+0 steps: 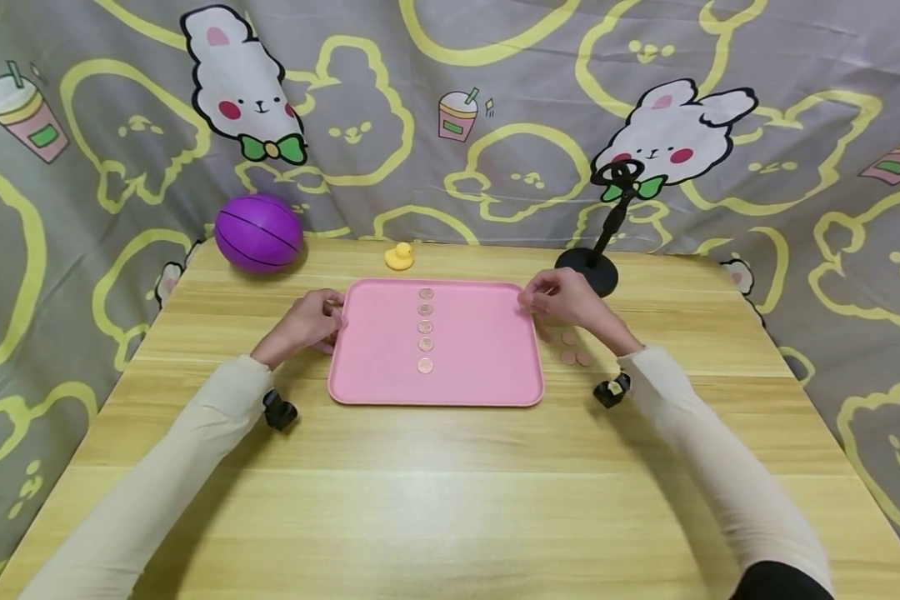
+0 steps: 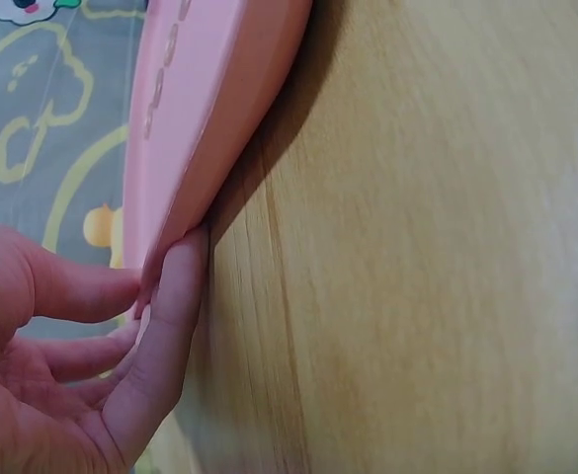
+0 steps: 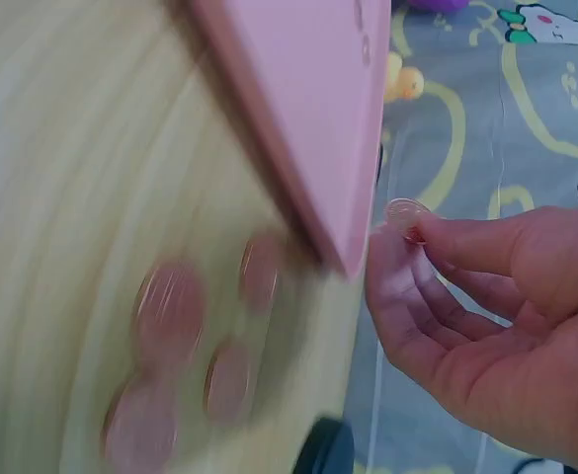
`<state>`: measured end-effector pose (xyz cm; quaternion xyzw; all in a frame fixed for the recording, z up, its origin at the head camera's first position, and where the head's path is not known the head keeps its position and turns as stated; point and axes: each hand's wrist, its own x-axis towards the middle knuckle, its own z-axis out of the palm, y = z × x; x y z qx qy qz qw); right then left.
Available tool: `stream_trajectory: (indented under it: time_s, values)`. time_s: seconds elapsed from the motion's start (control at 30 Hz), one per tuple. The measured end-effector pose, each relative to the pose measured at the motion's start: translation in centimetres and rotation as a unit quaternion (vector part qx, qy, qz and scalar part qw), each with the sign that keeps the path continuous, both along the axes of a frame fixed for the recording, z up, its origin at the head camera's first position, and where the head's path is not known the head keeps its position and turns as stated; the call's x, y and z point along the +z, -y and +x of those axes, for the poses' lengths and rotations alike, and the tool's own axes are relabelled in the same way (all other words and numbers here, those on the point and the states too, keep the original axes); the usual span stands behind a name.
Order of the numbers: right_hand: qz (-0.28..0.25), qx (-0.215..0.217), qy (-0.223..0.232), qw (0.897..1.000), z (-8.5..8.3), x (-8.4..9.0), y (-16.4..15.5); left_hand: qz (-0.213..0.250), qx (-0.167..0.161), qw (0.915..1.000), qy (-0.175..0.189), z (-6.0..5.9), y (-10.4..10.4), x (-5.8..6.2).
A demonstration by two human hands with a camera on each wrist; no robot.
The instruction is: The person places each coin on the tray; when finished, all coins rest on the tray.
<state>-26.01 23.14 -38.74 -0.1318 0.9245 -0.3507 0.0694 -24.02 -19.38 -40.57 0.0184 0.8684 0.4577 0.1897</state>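
A pink tray (image 1: 487, 358) lies on the wooden table, with a column of several coins (image 1: 425, 327) running down it left of centre. My left hand (image 1: 309, 321) grips the tray's left rim; in the left wrist view the thumb (image 2: 86, 293) presses from one side and the fingers lie along the other. At the tray's far right corner, my right hand (image 1: 566, 297) pinches a single coin (image 3: 405, 214) between thumb and fingertips. Several more coins (image 1: 568, 357) lie on the table beside the tray's right side, partly beneath the right forearm.
A purple ball (image 1: 258, 233) sits at the back left of the table (image 1: 405, 500). Behind the tray is a yellow rubber duck (image 1: 400, 257). A black stand (image 1: 598, 267) with a round base rises just behind the right hand. A patterned cloth (image 1: 510, 50) hangs along the back.
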Motion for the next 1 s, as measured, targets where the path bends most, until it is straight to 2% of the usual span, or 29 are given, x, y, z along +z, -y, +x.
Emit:
stream_trajectory:
  time_s: [0.13, 0.3, 0.47, 0.6, 0.73, 0.93, 1.0]
  values:
    - [-0.068, -0.022, 0.048, 0.996, -1.1, -0.2, 2.3, 0.007, 0.003, 0.9999, -0.008, 0.1, 0.1, 0.0]
    - [-0.158, -0.051, 0.113, 0.980, -2.4, -1.2, 5.4, 0.028, 0.011, 0.9995, 0.005, 0.1, 0.4, 0.2]
    - [-0.209, -0.051, 0.154, 0.964, -3.0, -2.0, 7.9, 0.051, 0.021, 0.9974, 0.047, -0.2, 0.7, 0.8]
    - [-0.237, -0.066, 0.185, 0.952, -3.4, -2.6, 9.4, 0.042, 0.008, 0.9978, 0.050, -0.7, 0.2, 1.5]
    - [-0.228, -0.081, 0.181, 0.953, -3.5, -3.1, 10.7, 0.022, 0.000, 0.9988, 0.044, -0.9, -0.3, 1.6]
    - [-0.220, -0.094, 0.174, 0.955, -3.9, -3.1, 12.4, 0.020, 0.000, 0.9989, 0.041, -0.9, 0.0, 1.4]
    - [-0.204, -0.096, 0.167, 0.960, -3.9, -3.0, 12.7, 0.018, -0.002, 0.9991, 0.038, -0.8, 0.0, 1.4]
